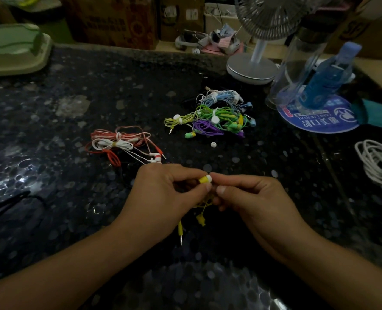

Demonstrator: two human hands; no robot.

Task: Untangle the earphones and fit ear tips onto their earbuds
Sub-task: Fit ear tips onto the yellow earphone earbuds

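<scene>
My left hand [169, 189] pinches a yellow earbud [203, 179] with a white ear tip [209, 178] on its end. My right hand [248, 198] meets it fingertip to fingertip and touches the white tip. The yellow cable [204, 205] hangs below both hands, with its plug [180, 231] dangling over the dark counter. One loose white ear tip [213, 144] lies on the counter beyond my hands. A heap of bundled coloured earphones [216, 119] sits further back. A bundle of red, pink and white earphones [120, 143] lies to the left.
A desk fan [252, 66] stands at the back right, beside a clear bottle [297, 70] and a blue bottle [328, 79] on a blue round mat [315, 121]. A coiled white cable [378, 164] lies at the right edge. A green tray [13, 50] sits far left. Cardboard boxes line the back.
</scene>
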